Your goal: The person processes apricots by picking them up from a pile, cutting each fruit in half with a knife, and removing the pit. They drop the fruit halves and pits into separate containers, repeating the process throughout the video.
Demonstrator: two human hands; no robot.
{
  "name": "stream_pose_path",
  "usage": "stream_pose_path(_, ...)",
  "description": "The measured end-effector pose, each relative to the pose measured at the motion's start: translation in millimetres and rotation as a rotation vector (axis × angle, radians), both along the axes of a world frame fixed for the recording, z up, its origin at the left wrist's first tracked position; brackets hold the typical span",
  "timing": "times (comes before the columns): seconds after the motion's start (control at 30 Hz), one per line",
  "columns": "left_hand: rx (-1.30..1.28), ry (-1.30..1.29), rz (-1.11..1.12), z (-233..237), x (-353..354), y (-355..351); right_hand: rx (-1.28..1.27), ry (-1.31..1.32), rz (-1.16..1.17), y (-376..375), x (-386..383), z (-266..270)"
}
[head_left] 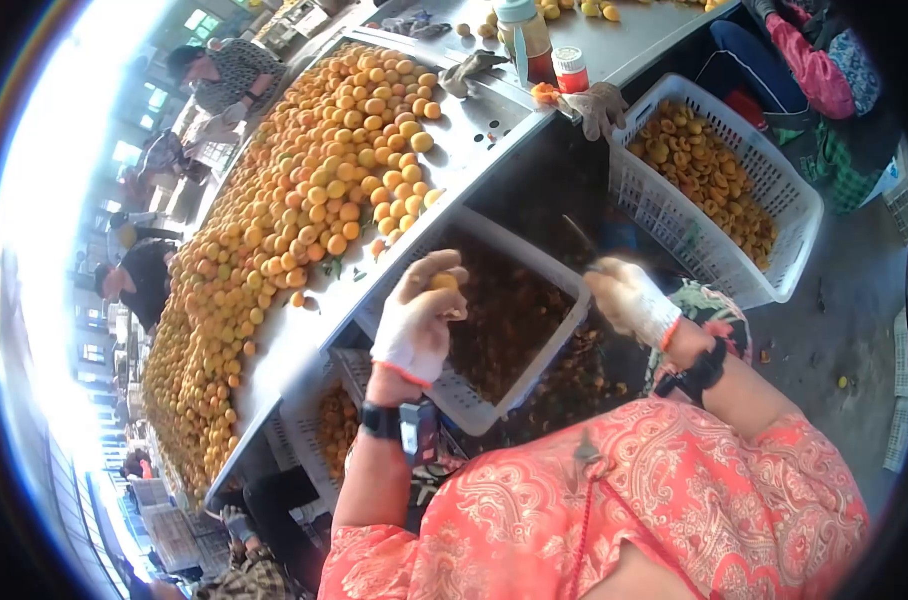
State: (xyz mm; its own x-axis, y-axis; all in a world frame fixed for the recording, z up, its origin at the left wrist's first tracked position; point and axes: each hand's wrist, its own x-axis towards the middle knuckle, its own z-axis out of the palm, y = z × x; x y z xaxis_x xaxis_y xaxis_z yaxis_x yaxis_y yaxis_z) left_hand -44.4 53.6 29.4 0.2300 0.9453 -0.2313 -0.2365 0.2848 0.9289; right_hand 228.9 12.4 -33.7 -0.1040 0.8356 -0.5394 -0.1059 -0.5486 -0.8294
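My left hand (417,318), in a white glove with bare fingertips, is closed around an apricot (443,282). My right hand (634,302), gloved the same way, grips a thin, knife-like tool (578,232) whose tip points up and away; it is blurred. The hands are apart, on either side of a white plastic crate (546,352) holding dark, wet-looking bits. To the left, a large heap of whole apricots (304,170) covers the metal table (292,345).
Opened apricot pieces fill a white crate (794,245) at right. A jar (524,40), a white-lidded red bottle (570,70) and gloves (472,73) lie along the table. Another crate (319,420) stands under the table edge. Co-workers (229,75) are at the far side, others near right.
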Motion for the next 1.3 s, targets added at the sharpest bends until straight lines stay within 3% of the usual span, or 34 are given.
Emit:
stream_pose_path(0.13, 0.118, -0.1, 0.094, 57.4, -27.5, -61.5, 0.116, 0.194, 0.061, -5.7, 4.4, -7.5)
stream_pose_path(0.33, 0.382, 0.291, 0.346, 95.4, -47.5, -105.9, 0.158, 0.182, 0.057, -5.5, -0.5, -18.1)
stream_pose_path(0.47, 0.408, 0.009, 0.402, 115.8, -67.1, -139.4, 0.163, 0.223, -0.004, -20.7, -4.4, -7.3)
stream_pose_path(0.57, 0.486, -0.125, 0.618, 135.8, -111.3, -158.8, 0.179, 0.211, -0.007, -36.9, -0.6, 11.7)
stream_pose_path(0.73, 0.477, -0.402, 1.003, 125.2, -211.5, -197.6, 0.234, 0.148, -0.008, -65.9, 0.5, 38.8)
stream_pose_path(0.9, 0.487, -0.511, 1.057, 102.6, -259.0, -229.0, 0.224, 0.139, 0.019, -94.3, -3.9, 54.7)
stream_pose_path(0.97, 0.465, -0.504, 1.151, 103.1, -260.3, -236.8, 0.234, 0.135, 0.028, -101.3, -5.8, 57.5)
stream_pose_path(1.3, 0.393, -0.554, 1.191, 80.4, -278.9, -251.1, 0.243, 0.132, 0.038, -113.3, -13.8, 71.6)
